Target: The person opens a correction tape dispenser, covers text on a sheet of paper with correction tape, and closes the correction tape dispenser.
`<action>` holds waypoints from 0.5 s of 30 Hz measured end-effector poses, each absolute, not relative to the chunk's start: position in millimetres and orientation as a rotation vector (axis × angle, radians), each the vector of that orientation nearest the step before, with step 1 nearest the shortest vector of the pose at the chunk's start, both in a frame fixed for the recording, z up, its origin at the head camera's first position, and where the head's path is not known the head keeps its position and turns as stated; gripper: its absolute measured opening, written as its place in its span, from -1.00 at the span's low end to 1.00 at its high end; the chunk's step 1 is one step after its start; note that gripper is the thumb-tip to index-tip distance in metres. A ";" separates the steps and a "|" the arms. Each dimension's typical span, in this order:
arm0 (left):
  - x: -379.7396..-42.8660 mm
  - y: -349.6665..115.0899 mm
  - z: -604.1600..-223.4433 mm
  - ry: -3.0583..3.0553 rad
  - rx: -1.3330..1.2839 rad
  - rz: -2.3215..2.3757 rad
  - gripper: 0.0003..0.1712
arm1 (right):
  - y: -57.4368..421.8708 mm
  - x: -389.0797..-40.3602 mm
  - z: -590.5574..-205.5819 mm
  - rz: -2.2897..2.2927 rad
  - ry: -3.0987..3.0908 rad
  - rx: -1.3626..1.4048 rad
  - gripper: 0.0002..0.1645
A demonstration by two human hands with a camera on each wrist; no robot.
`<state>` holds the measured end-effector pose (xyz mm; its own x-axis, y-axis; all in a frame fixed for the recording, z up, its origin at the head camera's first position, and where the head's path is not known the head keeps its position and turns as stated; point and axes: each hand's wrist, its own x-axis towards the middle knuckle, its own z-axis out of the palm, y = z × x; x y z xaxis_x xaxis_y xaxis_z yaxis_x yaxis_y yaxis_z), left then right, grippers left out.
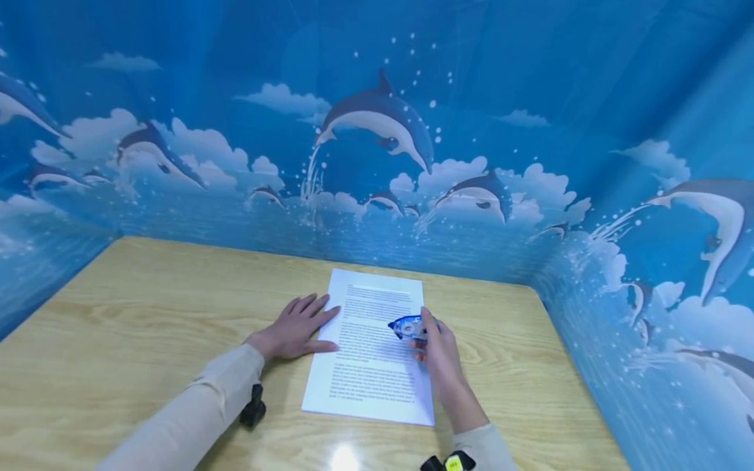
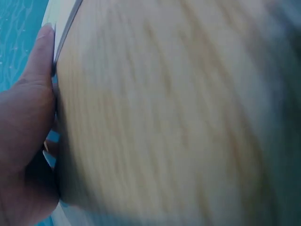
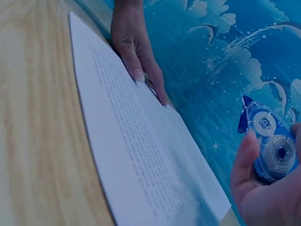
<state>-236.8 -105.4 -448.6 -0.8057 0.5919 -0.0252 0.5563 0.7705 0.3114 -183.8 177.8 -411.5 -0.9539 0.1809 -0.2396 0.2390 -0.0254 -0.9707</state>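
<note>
While the left hand [image 1: 291, 332], fingers spread, touches the paper [image 1: 372, 386] at nine o'clock, the right hand [image 1: 442, 350] grips correction tape [image 1: 406, 327] near three.

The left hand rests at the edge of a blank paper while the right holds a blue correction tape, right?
Not quite: the paper isn't blank; the head view shows lines of printed text on it. The rest holds: the left hand rests at its edge, and the right hand holds the blue correction tape.
</note>
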 end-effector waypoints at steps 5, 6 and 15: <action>-238.0 -106.7 -453.3 2.843 0.917 0.473 -0.05 | 179.6 -196.1 -406.6 -2.404 1.956 0.547 -0.37; -238.1 -106.5 -453.8 2.845 0.918 0.477 -0.05 | 179.8 -199.2 -405.5 -2.461 1.914 0.554 -0.39; -234.3 -105.3 -449.6 2.853 0.907 0.447 -0.01 | 169.5 -231.6 -404.7 -2.685 1.639 0.671 -0.58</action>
<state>-234.3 -105.3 -449.6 -0.8144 0.5799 -0.0199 0.5459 0.7775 0.3121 -231.6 169.5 -404.7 -0.9103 0.2744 -0.3099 0.1502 -0.4786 -0.8651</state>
